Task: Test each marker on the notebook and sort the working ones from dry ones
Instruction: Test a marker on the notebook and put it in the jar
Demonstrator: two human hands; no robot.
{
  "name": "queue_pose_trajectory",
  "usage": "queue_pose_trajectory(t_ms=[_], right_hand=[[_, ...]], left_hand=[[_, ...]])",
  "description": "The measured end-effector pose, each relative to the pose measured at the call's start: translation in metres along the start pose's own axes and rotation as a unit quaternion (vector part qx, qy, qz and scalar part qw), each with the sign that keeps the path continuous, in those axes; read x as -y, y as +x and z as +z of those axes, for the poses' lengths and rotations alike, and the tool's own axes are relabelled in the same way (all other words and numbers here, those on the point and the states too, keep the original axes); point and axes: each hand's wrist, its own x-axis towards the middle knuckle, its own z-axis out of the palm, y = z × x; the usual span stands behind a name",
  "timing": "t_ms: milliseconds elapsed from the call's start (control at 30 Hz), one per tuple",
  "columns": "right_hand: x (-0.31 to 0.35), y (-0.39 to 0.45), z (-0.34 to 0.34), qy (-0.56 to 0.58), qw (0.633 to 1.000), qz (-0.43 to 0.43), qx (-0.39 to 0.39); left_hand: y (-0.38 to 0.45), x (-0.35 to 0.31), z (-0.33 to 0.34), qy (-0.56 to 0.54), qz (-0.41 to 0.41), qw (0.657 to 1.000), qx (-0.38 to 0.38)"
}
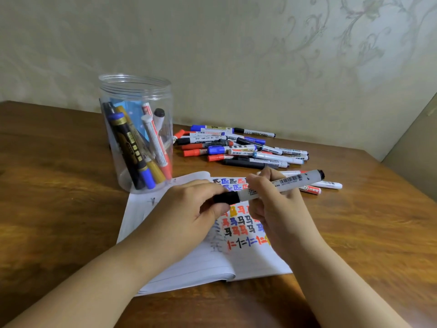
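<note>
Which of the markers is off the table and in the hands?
The black-capped marker with the barcode: the left hand grips its cap, the right hand its barrel.

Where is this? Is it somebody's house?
Probably a room at home, at a desk. The wooden table stands against a wall with flowery wallpaper, and on it are an open notebook full of colourful marks and a plastic jar of markers.
</note>
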Motion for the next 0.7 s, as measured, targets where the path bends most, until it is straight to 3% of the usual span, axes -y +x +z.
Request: queue_pose_trajectory(t_ms=[200,400,500,600,700], right_hand=[[-0.006,-0.003,0.005,0.067,0.997,0.028,-0.005],[-0.011,0.0,0.005,0.06,0.997,0.047,-0.013],[-0.005,0.001,0.005,0.016,0.999,0.044,-0.012],[0.003,0.007,0.002,0.073,0.994,0.023,-0.074],[0.013,0.015,0.007,0.099,0.992,-0.002,-0.075]], left_hand=[[-0.003,0.0,0.0,0.015,0.025,1.0,0.008],[-0.001,0.001,0.003,0.005,0.004,1.0,-0.001],[0.003,0.005,-0.001,0.016,-0.005,0.999,-0.03],[0.007,0.011,-0.013,0.03,-0.024,0.997,-0.067],[0.01,0.014,-0.023,0.035,-0.032,0.991,-0.126]])
